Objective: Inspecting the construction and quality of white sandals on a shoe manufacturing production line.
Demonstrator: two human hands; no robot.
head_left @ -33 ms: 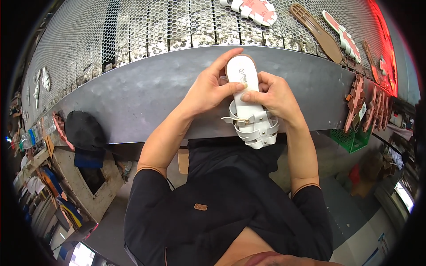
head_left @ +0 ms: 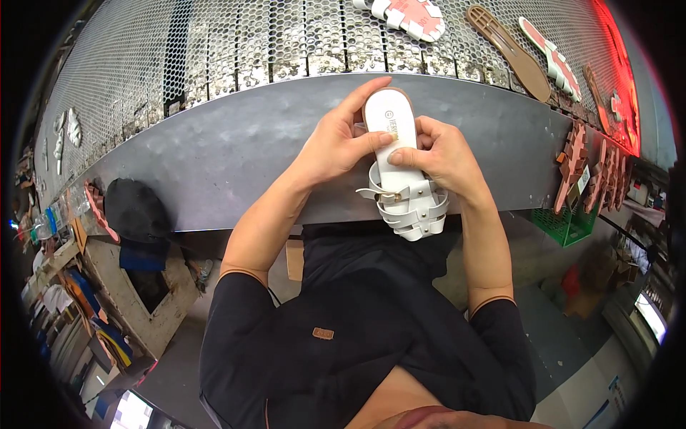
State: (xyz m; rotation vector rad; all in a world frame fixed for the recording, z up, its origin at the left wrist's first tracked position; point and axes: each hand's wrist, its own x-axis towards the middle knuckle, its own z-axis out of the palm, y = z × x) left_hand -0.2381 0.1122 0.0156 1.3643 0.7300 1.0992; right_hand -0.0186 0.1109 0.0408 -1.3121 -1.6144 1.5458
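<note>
Holding one white sandal [head_left: 400, 171] between two hands: left hand [head_left: 336, 146], right hand [head_left: 443, 157]

Sandal [head_left: 400, 171] between both hands above the metal ledge [head_left: 214, 164] — mesh belt [head_left: 214, 43] behind, soles [head_left: 509, 51] on it.

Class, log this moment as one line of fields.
left hand: grips white sandal heel | right hand: holds sandal side, thumb on insole | place: over grey metal bench | behind: mesh belt with soles
</note>
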